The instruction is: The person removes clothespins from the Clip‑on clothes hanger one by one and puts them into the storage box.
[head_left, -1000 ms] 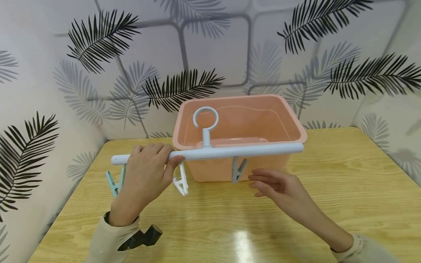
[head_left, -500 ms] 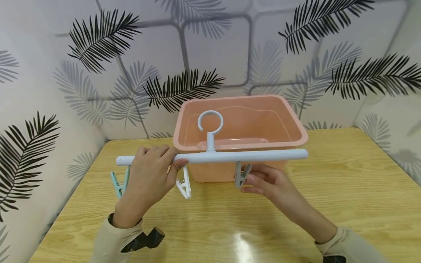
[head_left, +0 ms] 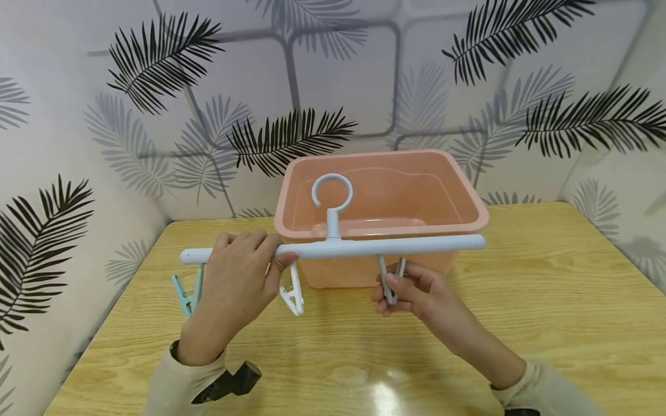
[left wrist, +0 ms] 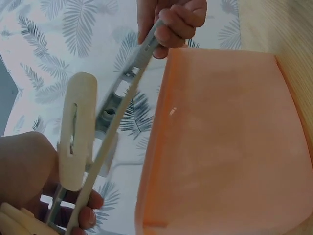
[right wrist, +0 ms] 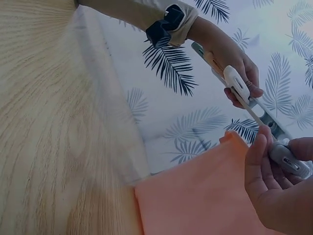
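In the head view a pale blue-white hanger bar with a ring hook is held level in front of a pink basin. The left hand grips the bar left of the hook. Thumb and fingers of the right hand pinch a grey clip under the bar's right half. Beside the left hand hang a white clip and a teal clip. The right wrist view shows the grey clip between the right fingers, its far side hidden.
The pink basin stands at the back of the wooden table, directly behind the bar. A leaf-patterned wall covering rises behind it. A black device is strapped at the left wrist.
The right hand has come left to the grey clip and taken hold of it. The clip has swung slightly right. The bar, with the left hand on it, has shifted slightly right and down.
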### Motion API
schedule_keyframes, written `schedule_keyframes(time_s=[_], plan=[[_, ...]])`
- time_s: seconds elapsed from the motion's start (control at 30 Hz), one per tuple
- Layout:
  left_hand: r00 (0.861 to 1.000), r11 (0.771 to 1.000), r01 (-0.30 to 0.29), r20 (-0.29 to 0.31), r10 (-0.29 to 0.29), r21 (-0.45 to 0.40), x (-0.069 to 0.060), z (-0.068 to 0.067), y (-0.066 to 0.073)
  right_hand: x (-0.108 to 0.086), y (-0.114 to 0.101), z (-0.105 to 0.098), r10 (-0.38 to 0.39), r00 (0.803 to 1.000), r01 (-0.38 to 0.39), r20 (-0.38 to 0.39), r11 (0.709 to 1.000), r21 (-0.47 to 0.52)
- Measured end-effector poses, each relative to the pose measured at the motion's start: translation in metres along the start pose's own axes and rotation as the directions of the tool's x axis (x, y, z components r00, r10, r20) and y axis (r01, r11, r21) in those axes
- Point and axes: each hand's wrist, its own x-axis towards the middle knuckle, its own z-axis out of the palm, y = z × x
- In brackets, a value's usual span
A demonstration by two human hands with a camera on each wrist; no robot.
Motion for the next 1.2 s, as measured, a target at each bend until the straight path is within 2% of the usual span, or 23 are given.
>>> schedule_keyframes(time_s=[0.27, 0.47, 0.53, 0.67, 0.7, 0.77, 0.8, 0.83, 0.93, 1.0, 1.07, 1.13, 1.2], plan=[[0.999, 1.0, 0.019, 0.045, -0.02, 0.014, -0.002, -0.006, 0.007, -0.005, -0.002, 0.004, -0.117, 0.993, 0.111, -0.026, 0.981, -0.158], [0.996, 0.999, 0.034, 0.086, -0.033, -0.013, -0.003, -0.007, 0.007, -0.007, -0.002, 0.008, -0.252, 0.968, 0.229, -0.026, 0.917, -0.327], [0.995, 0.999, 0.035, 0.096, -0.034, -0.003, -0.003, -0.006, 0.007, -0.007, -0.001, 0.01, -0.266, 0.963, 0.238, -0.034, 0.905, -0.352], [0.993, 0.999, 0.031, 0.111, -0.034, 0.028, -0.002, -0.006, 0.007, -0.007, -0.001, 0.013, -0.25, 0.966, 0.211, -0.059, 0.904, -0.371], [0.993, 0.999, 0.031, 0.116, -0.034, 0.032, -0.001, -0.006, 0.007, -0.007, -0.001, 0.014, -0.253, 0.965, 0.206, -0.069, 0.895, -0.396], [0.991, 0.999, 0.031, 0.125, -0.035, 0.033, -0.001, -0.006, 0.006, -0.008, -0.002, 0.015, -0.287, 0.955, 0.213, -0.079, 0.844, -0.492], [0.991, 0.999, 0.033, 0.13, -0.036, 0.031, -0.001, -0.006, 0.006, -0.009, -0.003, 0.015, -0.316, 0.946, 0.223, -0.077, 0.803, -0.552], [0.99, 0.999, 0.035, 0.135, -0.039, 0.029, -0.001, -0.007, 0.006, -0.009, -0.003, 0.015, -0.35, 0.934, 0.232, -0.073, 0.749, -0.621], [0.989, 0.999, 0.036, 0.146, -0.039, 0.025, -0.002, -0.006, 0.005, -0.008, -0.004, 0.016, -0.468, 0.883, 0.256, -0.032, 0.54, -0.802], [0.988, 0.999, 0.036, 0.147, -0.039, 0.021, -0.002, -0.006, 0.006, -0.008, -0.006, 0.018, -0.516, 0.857, 0.257, -0.009, 0.443, -0.859], [0.989, 0.999, 0.036, 0.141, -0.038, 0.017, -0.002, -0.006, 0.006, -0.007, -0.007, 0.021, -0.542, 0.841, 0.242, -0.007, 0.388, -0.889], [0.99, 0.999, 0.038, 0.133, -0.04, 0.013, -0.002, -0.006, 0.007, -0.007, -0.008, 0.024, -0.55, 0.835, 0.213, -0.029, 0.372, -0.903], [0.991, 0.999, 0.044, 0.128, -0.045, 0.012, -0.001, -0.006, 0.008, -0.007, -0.009, 0.028, -0.545, 0.836, 0.186, -0.062, 0.388, -0.903]])
